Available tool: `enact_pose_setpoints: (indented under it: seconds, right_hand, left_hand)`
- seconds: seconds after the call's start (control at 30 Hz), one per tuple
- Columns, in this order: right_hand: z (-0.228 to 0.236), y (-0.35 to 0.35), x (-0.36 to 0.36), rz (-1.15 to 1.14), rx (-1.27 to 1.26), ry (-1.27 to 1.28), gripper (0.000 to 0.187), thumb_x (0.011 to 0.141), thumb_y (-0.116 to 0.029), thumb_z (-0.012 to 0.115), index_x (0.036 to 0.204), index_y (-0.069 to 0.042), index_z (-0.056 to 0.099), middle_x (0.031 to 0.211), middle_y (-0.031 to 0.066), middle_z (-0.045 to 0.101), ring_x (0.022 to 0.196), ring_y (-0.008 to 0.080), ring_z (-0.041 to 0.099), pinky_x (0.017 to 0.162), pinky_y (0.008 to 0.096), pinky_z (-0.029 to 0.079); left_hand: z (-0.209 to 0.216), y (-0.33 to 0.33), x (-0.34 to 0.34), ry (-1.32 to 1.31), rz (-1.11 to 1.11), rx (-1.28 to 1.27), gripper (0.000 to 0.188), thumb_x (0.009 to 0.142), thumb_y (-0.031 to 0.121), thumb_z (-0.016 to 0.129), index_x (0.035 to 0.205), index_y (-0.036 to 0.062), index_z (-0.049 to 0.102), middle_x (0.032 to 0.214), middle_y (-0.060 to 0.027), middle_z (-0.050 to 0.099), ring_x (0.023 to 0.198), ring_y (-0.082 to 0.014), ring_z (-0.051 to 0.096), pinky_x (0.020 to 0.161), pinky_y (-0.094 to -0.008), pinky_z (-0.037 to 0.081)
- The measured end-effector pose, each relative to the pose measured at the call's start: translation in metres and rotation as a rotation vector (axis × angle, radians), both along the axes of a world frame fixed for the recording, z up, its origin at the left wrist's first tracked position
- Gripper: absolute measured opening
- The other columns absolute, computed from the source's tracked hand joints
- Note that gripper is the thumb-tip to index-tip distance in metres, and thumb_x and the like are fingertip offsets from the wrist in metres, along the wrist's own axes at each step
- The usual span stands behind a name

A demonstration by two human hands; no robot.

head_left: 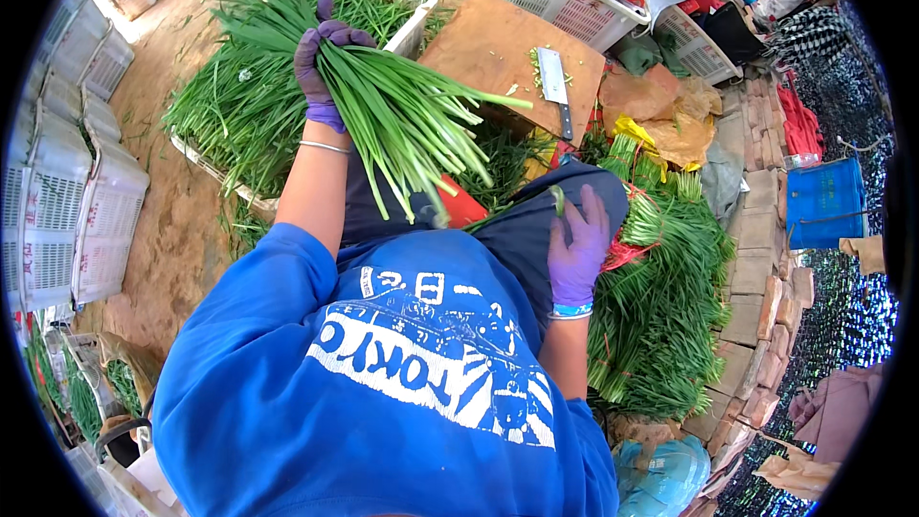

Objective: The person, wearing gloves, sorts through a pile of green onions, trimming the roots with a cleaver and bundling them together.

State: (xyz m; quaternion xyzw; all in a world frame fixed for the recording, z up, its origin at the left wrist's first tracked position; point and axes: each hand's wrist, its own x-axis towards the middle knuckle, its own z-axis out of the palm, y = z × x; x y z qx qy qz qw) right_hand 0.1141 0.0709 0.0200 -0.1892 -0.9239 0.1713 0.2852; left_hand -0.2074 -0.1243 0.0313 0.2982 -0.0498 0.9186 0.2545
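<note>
L hand (314, 77), gloved, far L: fingers closed round bunch (402, 101) of long greens, held above crate (414, 36) w/ loose greens (239, 120); pale stem ends point near R. R hand (578, 254), gloved, over R thigh: fingers partly extended, blurred green scrap (558, 197) at tips, can't tell if pinched. Far centre: board (469, 38) w/ knife (552, 77), handle toward near side. R: piled bundles (661, 325), some w/ red ties (622, 254).

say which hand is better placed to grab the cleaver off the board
Probably the right hand: it is nearer the cleaver, whose handle points toward it, with only a green scrap at its fingertips; the left hand grips a bunch of green stalks.
</note>
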Motion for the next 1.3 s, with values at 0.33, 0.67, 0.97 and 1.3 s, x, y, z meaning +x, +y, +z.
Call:
enact_pose_setpoints:
  seconds: [0.33,0.67,0.97,1.3]
  right_hand:
    - [0.032,-0.047,-0.094,0.096,-0.852,0.966,0.05,0.094,-0.022,0.029,0.137,0.0,0.014,0.142,0.0142,0.016,0.129,0.0263,0.024,0.105,0.0346,0.018]
    - [0.024,-0.053,-0.1,0.197,-0.684,0.894,0.06,0.088,-0.024,0.041,0.137,-0.003,0.014,0.142,0.0143,0.017,0.13,0.029,0.022,0.104,0.0394,0.02]
    - [0.06,-0.042,-0.082,0.403,0.112,0.281,0.04,0.071,-0.028,0.065,0.109,-0.017,0.06,0.128,0.0109,0.041,0.119,0.0377,0.034,0.098,0.0481,0.027]
    - [0.031,-0.035,-0.058,0.712,-0.709,0.469,0.02,0.07,-0.014,0.063,0.088,-0.016,0.071,0.126,0.0135,0.047,0.125,0.0318,0.032,0.102,0.0377,0.025]
  left_hand:
    - [0.011,0.032,0.01,-0.147,0.337,-0.25,0.06,0.081,0.038,0.053,0.122,-0.0044,0.04,0.086,-0.0057,0.056,0.084,-0.0184,0.054,0.101,-0.0404,0.03]
    - [0.022,0.017,0.011,-0.114,0.307,-0.188,0.062,0.084,0.026,0.054,0.129,-0.0066,0.026,0.085,-0.0016,0.057,0.078,-0.0132,0.055,0.087,-0.0327,0.038]
    - [0.013,0.029,0.023,-0.17,0.272,-0.254,0.054,0.083,0.022,0.054,0.126,-0.004,0.034,0.083,0.0002,0.061,0.072,-0.0123,0.055,0.085,-0.0312,0.04]
    - [-0.001,0.001,0.0,-0.116,0.056,-0.018,0.057,0.084,0.025,0.053,0.13,-0.0002,0.03,0.082,0.0044,0.055,0.074,-0.0101,0.053,0.078,-0.0286,0.04]
